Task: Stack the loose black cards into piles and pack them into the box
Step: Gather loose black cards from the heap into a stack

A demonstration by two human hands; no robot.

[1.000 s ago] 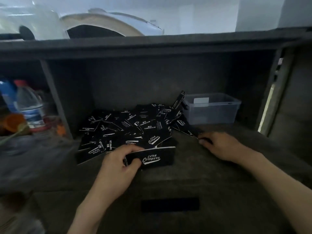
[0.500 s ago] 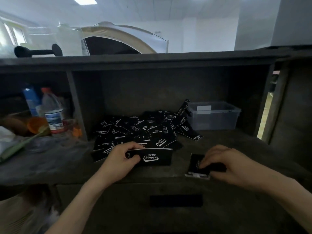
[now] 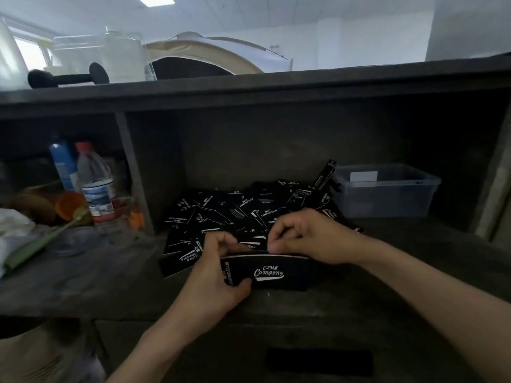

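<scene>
A black box printed "Club Camping" stands at the front of the dark shelf, its top open. My left hand grips its left end, thumb on the front face and fingers over the rim. At the rim on the right, my right hand has its fingers curled down into the opening, pinching a small stack of black cards that is mostly hidden. Behind the box spreads a loose pile of black cards. One card leans upright at the pile's far right.
A clear plastic bin sits at the back right of the shelf. Left of a divider stand a water bottle, a blue bottle and an orange cup. A drawer slot lies below.
My right hand lifted a small card stack from the shelf's right front and brought it left to the box's open top. My left hand kept its grip on the box.
</scene>
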